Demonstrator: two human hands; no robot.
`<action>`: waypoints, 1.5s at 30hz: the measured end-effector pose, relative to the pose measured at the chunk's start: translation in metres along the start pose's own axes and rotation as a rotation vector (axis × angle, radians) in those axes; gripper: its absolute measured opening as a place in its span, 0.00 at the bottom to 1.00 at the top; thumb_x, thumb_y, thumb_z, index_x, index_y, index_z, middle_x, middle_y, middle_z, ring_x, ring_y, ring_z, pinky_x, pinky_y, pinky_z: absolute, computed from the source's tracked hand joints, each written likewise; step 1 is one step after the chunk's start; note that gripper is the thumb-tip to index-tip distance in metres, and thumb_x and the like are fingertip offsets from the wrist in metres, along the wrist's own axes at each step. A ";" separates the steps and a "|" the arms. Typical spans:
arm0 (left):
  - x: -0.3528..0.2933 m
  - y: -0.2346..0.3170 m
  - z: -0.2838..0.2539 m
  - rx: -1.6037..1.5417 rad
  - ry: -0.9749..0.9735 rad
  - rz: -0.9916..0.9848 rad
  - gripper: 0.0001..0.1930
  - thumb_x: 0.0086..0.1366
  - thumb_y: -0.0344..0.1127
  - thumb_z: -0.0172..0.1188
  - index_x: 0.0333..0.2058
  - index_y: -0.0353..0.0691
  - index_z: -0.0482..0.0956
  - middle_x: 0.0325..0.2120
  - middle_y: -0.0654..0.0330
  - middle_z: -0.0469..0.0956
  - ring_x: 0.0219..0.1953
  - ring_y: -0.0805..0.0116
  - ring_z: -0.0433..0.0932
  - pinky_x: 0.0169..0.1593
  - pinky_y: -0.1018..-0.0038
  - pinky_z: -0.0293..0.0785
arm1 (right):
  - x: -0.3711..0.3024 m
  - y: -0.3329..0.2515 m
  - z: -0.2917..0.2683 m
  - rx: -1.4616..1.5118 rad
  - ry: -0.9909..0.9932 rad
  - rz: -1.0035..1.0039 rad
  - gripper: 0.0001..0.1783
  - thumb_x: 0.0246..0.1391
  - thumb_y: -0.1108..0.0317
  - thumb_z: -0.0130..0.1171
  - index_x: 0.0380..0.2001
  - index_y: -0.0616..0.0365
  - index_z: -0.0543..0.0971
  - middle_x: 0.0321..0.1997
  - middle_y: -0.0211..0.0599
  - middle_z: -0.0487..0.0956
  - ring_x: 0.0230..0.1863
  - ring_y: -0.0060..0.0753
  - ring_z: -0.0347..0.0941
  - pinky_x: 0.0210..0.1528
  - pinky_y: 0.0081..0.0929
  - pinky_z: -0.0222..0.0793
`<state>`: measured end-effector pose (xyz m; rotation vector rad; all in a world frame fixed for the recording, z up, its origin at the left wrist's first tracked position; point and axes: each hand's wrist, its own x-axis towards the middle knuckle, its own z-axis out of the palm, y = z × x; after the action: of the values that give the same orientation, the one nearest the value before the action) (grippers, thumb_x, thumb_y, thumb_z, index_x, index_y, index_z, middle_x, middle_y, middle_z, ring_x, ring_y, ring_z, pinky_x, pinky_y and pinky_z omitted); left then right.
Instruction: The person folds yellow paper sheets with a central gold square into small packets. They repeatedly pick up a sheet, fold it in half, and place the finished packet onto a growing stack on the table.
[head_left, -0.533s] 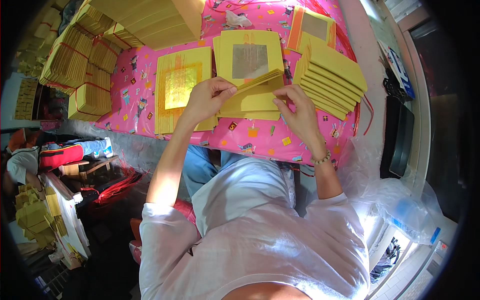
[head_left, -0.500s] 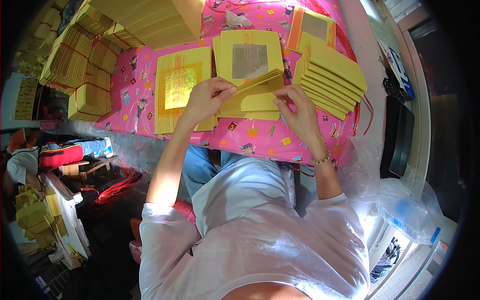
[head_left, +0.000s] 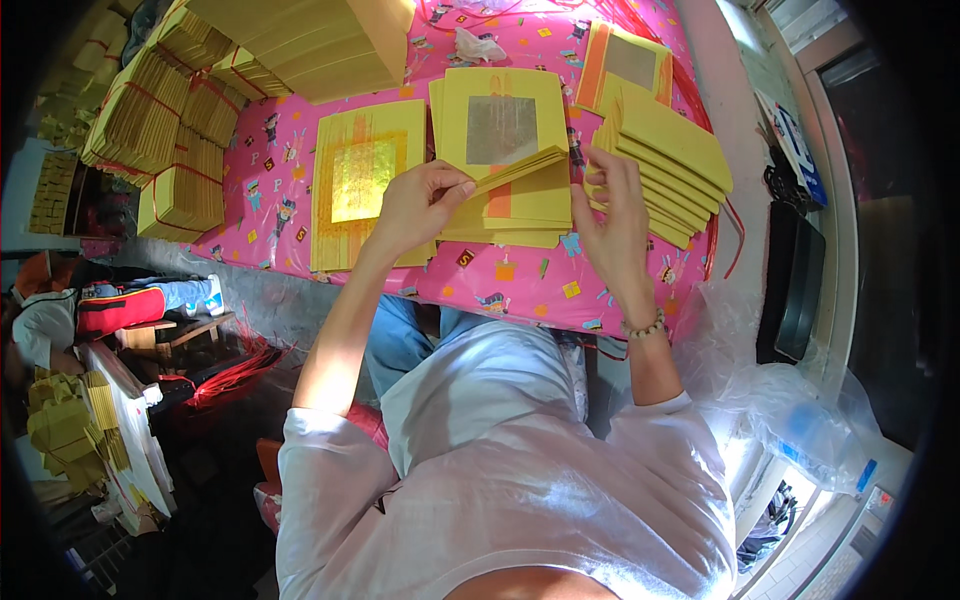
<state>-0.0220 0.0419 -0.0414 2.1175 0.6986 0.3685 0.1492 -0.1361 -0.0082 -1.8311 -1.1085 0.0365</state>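
My left hand (head_left: 420,205) pinches the lifted edge of a folded bundle of yellow paper sheets (head_left: 520,190), raising its top layers. My right hand (head_left: 612,225) rests at the bundle's right end with its fingers on the fold. Beyond the bundle lies a flat yellow sheet with a silver foil square (head_left: 502,128). To the left lies a stack of yellow sheets with a gold foil square (head_left: 362,180). All of it sits on a table with a pink patterned cover (head_left: 520,285).
A fanned row of folded yellow bundles (head_left: 670,160) lies right of my right hand. Tied blocks of yellow paper (head_left: 165,140) and a big stack (head_left: 310,45) fill the far left. A black box (head_left: 790,280) and clear plastic bags (head_left: 790,410) stand at right. Another person (head_left: 90,305) sits at left.
My right hand has slid from the bundle's top to its right end. My left hand keeps its pinch on the lifted edge.
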 end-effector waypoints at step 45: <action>-0.029 0.007 -0.019 -0.873 0.138 0.199 0.21 0.63 0.29 0.55 0.54 0.34 0.67 0.49 0.59 0.74 0.52 0.70 0.71 0.56 0.72 0.65 | 0.044 0.000 0.046 1.236 -0.283 0.393 0.28 0.65 0.53 0.40 0.57 0.65 0.65 0.57 0.38 0.69 0.56 0.29 0.66 0.62 0.29 0.58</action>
<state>-0.0524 0.0336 -0.0246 1.3298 0.3023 0.7723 0.1543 -0.0725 -0.0148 -0.8689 -0.6030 1.0037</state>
